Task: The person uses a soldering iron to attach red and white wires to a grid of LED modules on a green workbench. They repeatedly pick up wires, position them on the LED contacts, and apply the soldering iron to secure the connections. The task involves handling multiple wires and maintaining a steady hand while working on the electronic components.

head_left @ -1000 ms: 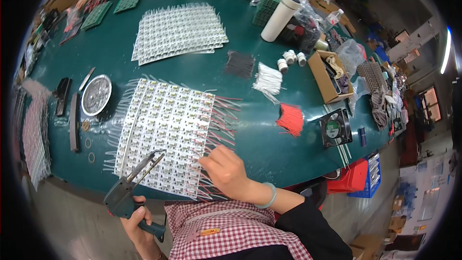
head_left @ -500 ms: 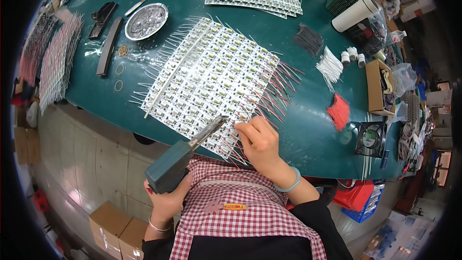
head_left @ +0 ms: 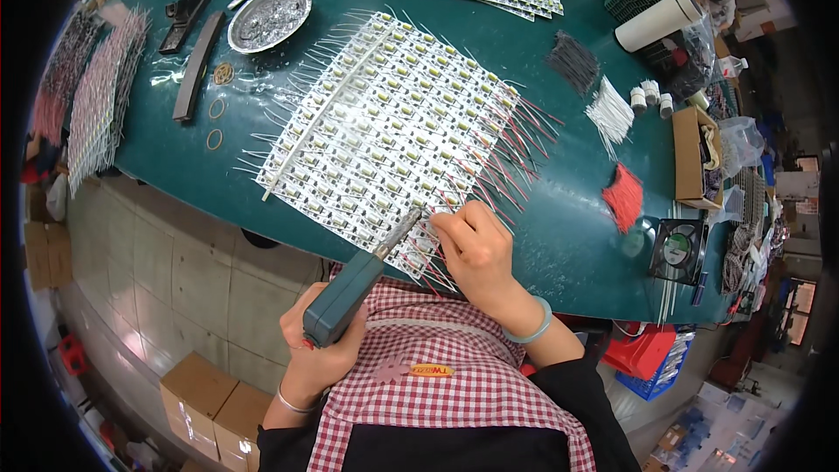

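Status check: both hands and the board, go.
Left hand gripping soldering iron, tip at panel's near edge. Right hand pinching wires on LED panel. Nothing blocking.

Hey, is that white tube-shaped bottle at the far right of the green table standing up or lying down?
Lying down. The white bottle rests on its side on the green table, its length running across the surface.

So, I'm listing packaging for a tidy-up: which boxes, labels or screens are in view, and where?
Open cardboard box: table's right edge, brown, oblong.
Two closed cardboard boxes: floor at lower left, brown, taped.
Label: on the checked apron, small orange strip.
No screen visible.
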Demonstrator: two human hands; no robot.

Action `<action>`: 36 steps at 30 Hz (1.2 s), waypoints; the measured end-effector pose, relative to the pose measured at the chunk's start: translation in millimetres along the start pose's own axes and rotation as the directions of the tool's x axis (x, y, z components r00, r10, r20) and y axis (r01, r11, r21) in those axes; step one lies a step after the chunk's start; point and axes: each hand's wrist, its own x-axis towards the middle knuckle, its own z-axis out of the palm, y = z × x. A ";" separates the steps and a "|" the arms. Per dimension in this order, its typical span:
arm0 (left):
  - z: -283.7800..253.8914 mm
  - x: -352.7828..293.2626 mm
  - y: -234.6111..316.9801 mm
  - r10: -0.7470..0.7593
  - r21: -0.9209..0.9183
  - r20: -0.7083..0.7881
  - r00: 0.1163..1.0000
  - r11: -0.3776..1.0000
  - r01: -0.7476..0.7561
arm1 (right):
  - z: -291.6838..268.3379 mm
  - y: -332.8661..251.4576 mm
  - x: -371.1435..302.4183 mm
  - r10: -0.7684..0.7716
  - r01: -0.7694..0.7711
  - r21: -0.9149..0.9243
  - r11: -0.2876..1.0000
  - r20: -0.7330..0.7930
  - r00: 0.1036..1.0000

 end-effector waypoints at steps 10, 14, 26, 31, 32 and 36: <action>3.3 3.4 0.2 0.072 0.063 -0.033 0.997 0.996 -0.070 | 0.2 0.4 -0.1 0.000 0.000 -0.008 1.000 0.003 1.000; 2.5 2.3 1.4 0.069 0.053 -0.042 0.997 0.996 -0.067 | 0.4 -0.4 0.8 -0.014 0.014 -0.003 1.000 0.001 1.000; -4.2 -5.3 -0.8 0.090 0.117 -0.029 0.996 0.989 -0.086 | 1.3 0.4 0.1 -0.011 0.011 0.000 1.000 -0.019 1.000; -5.6 -8.0 1.2 0.033 0.092 -0.016 0.999 0.995 -0.031 | 0.8 -0.7 -0.1 -0.004 0.005 0.019 1.000 -0.065 0.998; -6.5 -9.9 0.2 0.019 0.070 -0.024 1.000 0.997 -0.017 | -1.2 -2.6 0.7 -0.015 0.015 0.011 1.000 -0.073 0.997; -10.7 -16.6 -0.8 -0.036 0.066 -0.039 0.999 0.997 0.038 | -9.1 -12.4 0.8 -0.044 0.045 0.013 0.999 -0.074 0.996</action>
